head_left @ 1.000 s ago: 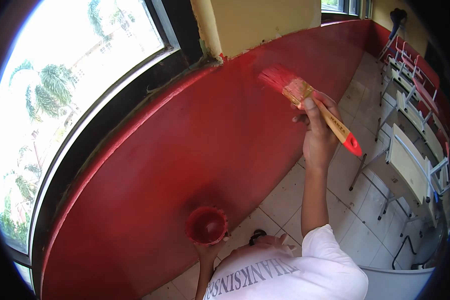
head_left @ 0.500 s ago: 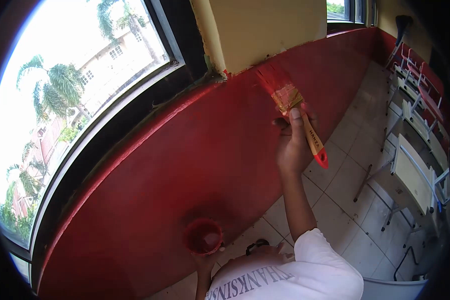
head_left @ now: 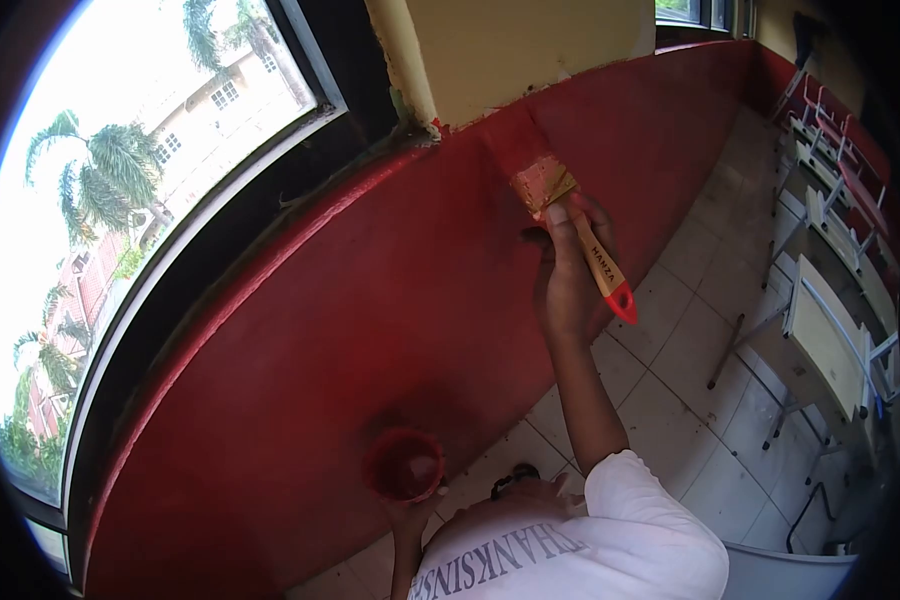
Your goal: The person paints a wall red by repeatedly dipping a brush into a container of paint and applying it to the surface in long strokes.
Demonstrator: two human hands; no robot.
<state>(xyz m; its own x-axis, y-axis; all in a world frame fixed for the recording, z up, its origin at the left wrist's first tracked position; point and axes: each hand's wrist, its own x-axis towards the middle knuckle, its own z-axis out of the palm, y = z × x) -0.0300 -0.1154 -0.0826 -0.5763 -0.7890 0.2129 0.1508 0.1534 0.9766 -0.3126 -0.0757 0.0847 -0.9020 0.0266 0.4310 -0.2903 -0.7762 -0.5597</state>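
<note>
My right hand (head_left: 566,265) grips a flat paintbrush (head_left: 602,268) with a wooden, red-ended handle marked HANZA. Its bristles, coated in red, overlap the upper part of the red wall (head_left: 310,390), a little below the cream-coloured section (head_left: 530,50). Low in the view, my left hand (head_left: 410,514) supports a small red pot (head_left: 378,470) from beneath, its open mouth facing up. Red paint shows inside the pot. Most of the left-hand fingers are hidden by the pot.
A dark-framed window (head_left: 310,150) with a red sill runs along the left. Desks (head_left: 830,335) and chairs line the right side of the tiled floor (head_left: 670,400). A grey tub (head_left: 785,575) stands at the lower right, beside my white sleeve.
My right hand and the paintbrush have shifted left in the view, with the bristles now lower on the wall. The left hand still holds the pot in nearly the same place.
</note>
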